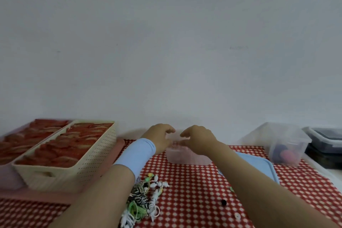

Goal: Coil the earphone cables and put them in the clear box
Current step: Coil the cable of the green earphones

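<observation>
Both hands hovered over the clear box (187, 157), which stood on the red checked cloth (194, 190) at the far middle of the table. The left hand (160, 139), with a pale blue wristband (136, 155) behind it, and the right hand (199, 139) faced each other above the box's top. Their fingers were curled inward, the tips close but apart. Whether they pinched a cable between them could not be told, as the view was too blurred there. The pile of earphones (143, 196), striped, green and white, lay tangled on the near side beside the left forearm, well apart from the box. A blue lid (259, 164) lay just right of the box.

The step in hand looked like setting a coil into the box. To do it well, the loops should be pressed flat until they touch the bottom, then released by both hands at once so the coil does not spring open. The next cable should be drawn from the pile slowly by 1 plug.
</observation>
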{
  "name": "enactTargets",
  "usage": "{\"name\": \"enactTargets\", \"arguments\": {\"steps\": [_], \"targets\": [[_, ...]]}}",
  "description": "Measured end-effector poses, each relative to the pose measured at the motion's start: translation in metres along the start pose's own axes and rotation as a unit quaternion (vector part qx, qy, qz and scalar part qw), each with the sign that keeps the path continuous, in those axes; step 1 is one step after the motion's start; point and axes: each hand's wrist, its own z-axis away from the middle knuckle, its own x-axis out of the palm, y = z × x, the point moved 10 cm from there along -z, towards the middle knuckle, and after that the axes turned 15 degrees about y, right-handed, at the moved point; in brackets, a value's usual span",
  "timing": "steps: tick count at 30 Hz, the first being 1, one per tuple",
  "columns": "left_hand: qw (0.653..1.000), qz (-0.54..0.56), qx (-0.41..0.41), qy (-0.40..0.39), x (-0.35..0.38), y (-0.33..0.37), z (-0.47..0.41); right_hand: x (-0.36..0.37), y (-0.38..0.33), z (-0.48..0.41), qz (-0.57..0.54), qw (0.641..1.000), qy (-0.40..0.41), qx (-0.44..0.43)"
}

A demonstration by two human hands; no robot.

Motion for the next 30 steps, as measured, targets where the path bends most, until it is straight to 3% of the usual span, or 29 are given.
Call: {"name": "enactTargets", "arguments": {"steps": [5, 10, 14, 19, 22, 27, 30], "targets": [[0.999, -0.036, 0.015, 0.004, -0.021, -0.007, 0.021, -0.031, -0.049, 0.011, -0.092, 0.992, 0.066, -0.052], [0.982, -0.145, 0.003, -0.123, -0.013, -0.030, 0.064, -0.002, -0.100, 0.050, -0.109, 0.985, -0.095, -0.097], [0.971, -0.160, -0.028, -0.177, -0.019, -0.057, 0.098, 0.016, -0.114, 0.070, -0.049, 0.987, -0.107, -0.109], [0.977, -0.122, -0.037, -0.170, -0.037, -0.069, 0.119, 0.048, -0.134, 0.093, 0.040, 0.970, -0.171, -0.169], [0.979, -0.121, -0.036, -0.158, -0.047, -0.073, 0.124, 0.052, -0.135, 0.093, 0.091, 0.969, -0.155, -0.168], [0.993, -0.111, -0.012, -0.041, -0.069, -0.061, 0.120, 0.031, -0.133, 0.087, 0.028, 0.987, -0.104, -0.118], [0.994, -0.075, -0.010, -0.075, -0.059, -0.055, 0.126, 0.036, -0.138, 0.095, 0.040, 0.980, -0.133, -0.143]]}}
